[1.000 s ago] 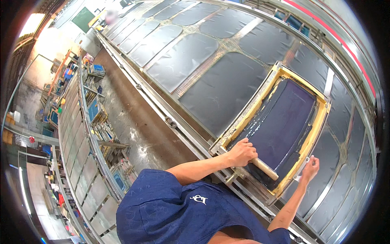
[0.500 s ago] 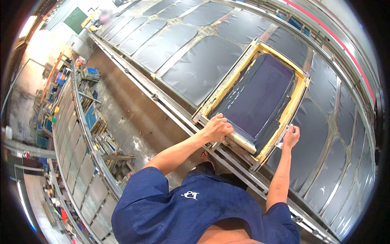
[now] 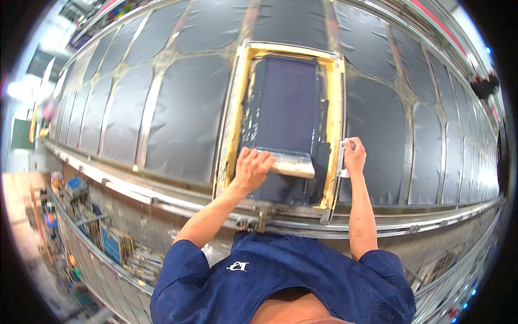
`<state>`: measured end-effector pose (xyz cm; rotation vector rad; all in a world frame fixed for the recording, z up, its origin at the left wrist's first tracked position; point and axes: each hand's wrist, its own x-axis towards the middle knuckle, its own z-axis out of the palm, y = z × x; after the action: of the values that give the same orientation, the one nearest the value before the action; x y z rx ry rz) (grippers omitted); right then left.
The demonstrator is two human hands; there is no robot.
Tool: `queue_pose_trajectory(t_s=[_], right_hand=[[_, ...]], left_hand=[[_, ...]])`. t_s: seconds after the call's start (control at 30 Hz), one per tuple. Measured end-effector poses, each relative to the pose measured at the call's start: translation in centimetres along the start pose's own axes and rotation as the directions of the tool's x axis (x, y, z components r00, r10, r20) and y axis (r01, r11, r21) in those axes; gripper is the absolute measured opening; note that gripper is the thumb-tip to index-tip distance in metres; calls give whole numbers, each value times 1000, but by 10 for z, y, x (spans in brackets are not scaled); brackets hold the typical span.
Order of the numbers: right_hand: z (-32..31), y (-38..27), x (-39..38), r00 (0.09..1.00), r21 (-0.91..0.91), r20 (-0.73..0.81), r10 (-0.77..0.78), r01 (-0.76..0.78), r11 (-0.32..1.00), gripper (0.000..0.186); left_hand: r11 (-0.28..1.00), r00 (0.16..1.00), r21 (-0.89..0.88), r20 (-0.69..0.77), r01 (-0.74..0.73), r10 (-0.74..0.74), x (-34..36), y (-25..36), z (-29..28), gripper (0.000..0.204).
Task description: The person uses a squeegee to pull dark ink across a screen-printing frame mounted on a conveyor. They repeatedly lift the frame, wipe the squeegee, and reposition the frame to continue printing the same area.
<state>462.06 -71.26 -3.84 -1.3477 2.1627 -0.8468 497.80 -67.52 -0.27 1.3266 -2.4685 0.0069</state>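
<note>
A yellow-edged screen-printing frame [image 3: 335, 102] lies on the long printing table in front of me. Its mesh [image 3: 288, 102] is dark purple, with wet dark ink smeared along the borders. My left hand [image 3: 252, 168] is closed around the left end of a pale squeegee [image 3: 295, 164], which lies crosswise on the mesh in the nearer part of the frame. At the frame's right side, my right hand [image 3: 354, 156] has its fingers curled at a small white handle [image 3: 342, 162]; part of the handle is hidden by the fingers.
Dark, slightly wrinkled panels [image 3: 186, 113] cover the table on both sides of the frame. A metal rail [image 3: 135, 189] runs along the table's near edge. Stacked frames [image 3: 116, 245] stand below at the left, beside another long table [image 3: 102, 270].
My left hand has pushed the squeegee from the frame's near end farther up the mesh. The right hand keeps its place at the frame's side. My view has turned.
</note>
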Motion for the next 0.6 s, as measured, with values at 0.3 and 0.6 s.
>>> queue_pose_trajectory(t_s=[0.3, 0.6], right_hand=[[-28, -83, 124, 894, -86, 346, -285, 333, 939, 47], [99, -216, 326, 644, -317, 611, -460, 732, 603, 35]], left_hand=[[998, 990, -12, -126, -66, 64, 264, -146, 79, 12], [992, 906, -89, 420, 94, -48, 401, -199, 67, 35]])
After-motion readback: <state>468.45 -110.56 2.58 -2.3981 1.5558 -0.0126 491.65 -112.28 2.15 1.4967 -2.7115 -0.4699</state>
